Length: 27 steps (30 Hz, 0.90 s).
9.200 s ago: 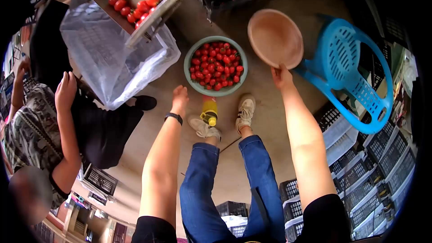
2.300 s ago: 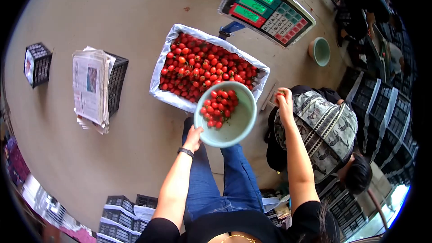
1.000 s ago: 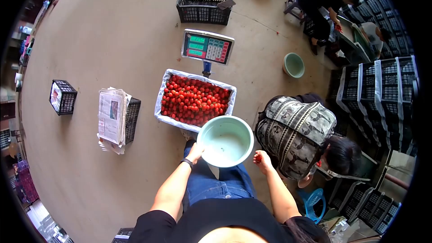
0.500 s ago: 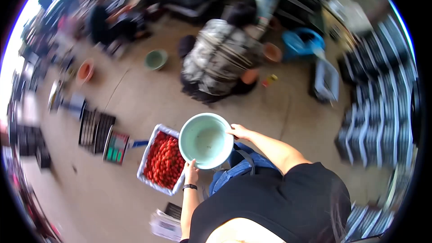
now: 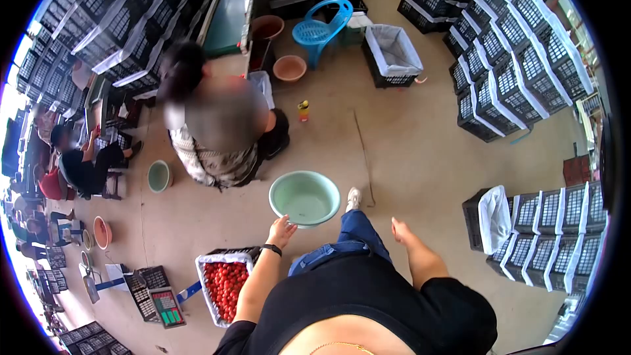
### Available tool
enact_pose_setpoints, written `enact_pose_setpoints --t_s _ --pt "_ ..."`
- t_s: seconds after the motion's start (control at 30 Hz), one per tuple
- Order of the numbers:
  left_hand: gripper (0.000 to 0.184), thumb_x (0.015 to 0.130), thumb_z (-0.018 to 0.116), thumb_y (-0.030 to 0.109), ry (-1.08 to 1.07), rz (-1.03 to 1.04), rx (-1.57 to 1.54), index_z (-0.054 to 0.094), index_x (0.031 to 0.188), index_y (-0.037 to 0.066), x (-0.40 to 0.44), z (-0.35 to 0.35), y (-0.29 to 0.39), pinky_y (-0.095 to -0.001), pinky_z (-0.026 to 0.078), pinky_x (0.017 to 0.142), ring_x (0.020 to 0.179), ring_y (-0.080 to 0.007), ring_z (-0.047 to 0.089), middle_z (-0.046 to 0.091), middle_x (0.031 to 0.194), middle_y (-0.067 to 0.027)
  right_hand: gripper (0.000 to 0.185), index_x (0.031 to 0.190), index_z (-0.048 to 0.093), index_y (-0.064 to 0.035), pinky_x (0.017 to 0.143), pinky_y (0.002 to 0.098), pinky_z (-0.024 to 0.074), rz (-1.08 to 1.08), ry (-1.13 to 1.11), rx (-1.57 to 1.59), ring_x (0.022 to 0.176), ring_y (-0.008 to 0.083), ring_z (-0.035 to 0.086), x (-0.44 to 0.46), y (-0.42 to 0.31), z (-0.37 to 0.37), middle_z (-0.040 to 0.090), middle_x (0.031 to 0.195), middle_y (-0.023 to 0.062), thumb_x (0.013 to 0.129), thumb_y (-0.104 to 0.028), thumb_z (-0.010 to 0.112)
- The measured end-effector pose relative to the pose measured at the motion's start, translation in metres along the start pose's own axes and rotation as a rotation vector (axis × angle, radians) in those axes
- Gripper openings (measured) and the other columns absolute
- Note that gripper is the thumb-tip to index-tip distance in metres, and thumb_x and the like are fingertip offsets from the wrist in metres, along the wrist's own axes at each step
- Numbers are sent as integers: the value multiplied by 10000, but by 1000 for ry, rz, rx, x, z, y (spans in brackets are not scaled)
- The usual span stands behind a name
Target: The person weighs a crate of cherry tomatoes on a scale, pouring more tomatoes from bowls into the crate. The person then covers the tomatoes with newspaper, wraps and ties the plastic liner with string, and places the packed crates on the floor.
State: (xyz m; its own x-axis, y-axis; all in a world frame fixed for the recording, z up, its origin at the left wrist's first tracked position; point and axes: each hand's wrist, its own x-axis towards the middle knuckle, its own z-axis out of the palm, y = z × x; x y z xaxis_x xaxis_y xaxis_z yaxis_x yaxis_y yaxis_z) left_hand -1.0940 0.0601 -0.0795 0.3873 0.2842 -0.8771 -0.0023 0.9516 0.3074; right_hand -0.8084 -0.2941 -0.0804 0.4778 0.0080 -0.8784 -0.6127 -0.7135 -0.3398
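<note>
One held basin, one tomato crate, one blue chair

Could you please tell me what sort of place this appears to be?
Probably a produce packing shed: cherry tomatoes fill a lined crate beside a digital scale display, and stacks of black plastic crates stand nearby.

Smooth, glossy green plastic basin; shiny-skinned tomatoes inside a crinkled pale liner; blue plastic chair; denim jeans; matt black cloth shirt; dull floor.

Soft light on floor, white glare far left, fisheye-bent edges, black corners
</note>
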Motion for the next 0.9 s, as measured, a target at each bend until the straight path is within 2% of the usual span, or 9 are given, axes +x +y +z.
enact_pose_setpoints --t_s 0.07,0.17,0.27,0.4,0.5,0.57,0.63,0.73,0.9 --pt "320 819 573 150 20 13 -24 414 1071 33 26 49 7 -356 503 730 837 -221 482 402 1003 -106 468 590 418 -117 320 275 216 32 -80 64 339 133 287 21 1 -43 359 450 15 888 -475 373" --pt "335 820 574 154 23 -28 -97 400 1082 39 69 102 15 -376 493 746 867 -255 479 391 1024 -117 383 763 453 -112 335 267 278 82 -174 347 382 130 367 51 -31 -85 430 515 20 887 -468 385" --pt "350 819 574 159 67 -50 -128 388 1090 42 104 160 33 -380 493 742 859 -264 485 393 1039 -115 271 821 449 -97 389 278 386 -32 -24 638 456 140 436 92 -107 -107 482 607 43 884 -361 450" --pt "336 822 563 173 63 52 -61 399 1082 39 126 232 73 -369 486 734 866 -259 504 416 1029 -108 194 1007 463 -51 601 323 505 -68 -135 802 641 195 524 148 -256 -99 527 763 96 842 -151 493" --pt "304 832 546 191 70 80 -49 419 1062 38 153 268 105 -365 477 745 894 -255 497 437 1005 -107 315 1131 436 -33 729 338 512 -216 -269 750 769 207 552 175 -383 -55 538 866 129 823 -51 498" --pt "286 838 535 205 59 93 -51 431 1047 41 184 282 131 -366 470 762 908 -251 491 449 984 -103 261 1080 462 -26 746 338 513 -252 -367 765 792 209 563 179 -476 -15 550 870 124 823 -24 507" --pt "277 845 524 221 24 125 -80 436 1047 53 222 293 160 -367 461 785 907 -242 483 448 963 -92 158 992 507 -50 716 303 507 -339 -536 671 746 160 560 191 -564 23 563 853 92 837 -64 527" --pt "280 842 539 235 81 101 -207 446 1033 54 275 313 203 -361 461 793 868 -228 492 446 953 -84 146 982 518 -57 695 279 502 -333 -547 401 741 143 558 209 -662 69 560 855 76 842 -91 540" --pt "301 835 549 247 100 123 -485 447 1056 69 355 347 286 -370 471 771 864 -233 516 444 953 -82 146 984 520 -66 649 271 502 -311 -567 323 735 141 557 236 -813 155 567 844 60 839 -77 526"
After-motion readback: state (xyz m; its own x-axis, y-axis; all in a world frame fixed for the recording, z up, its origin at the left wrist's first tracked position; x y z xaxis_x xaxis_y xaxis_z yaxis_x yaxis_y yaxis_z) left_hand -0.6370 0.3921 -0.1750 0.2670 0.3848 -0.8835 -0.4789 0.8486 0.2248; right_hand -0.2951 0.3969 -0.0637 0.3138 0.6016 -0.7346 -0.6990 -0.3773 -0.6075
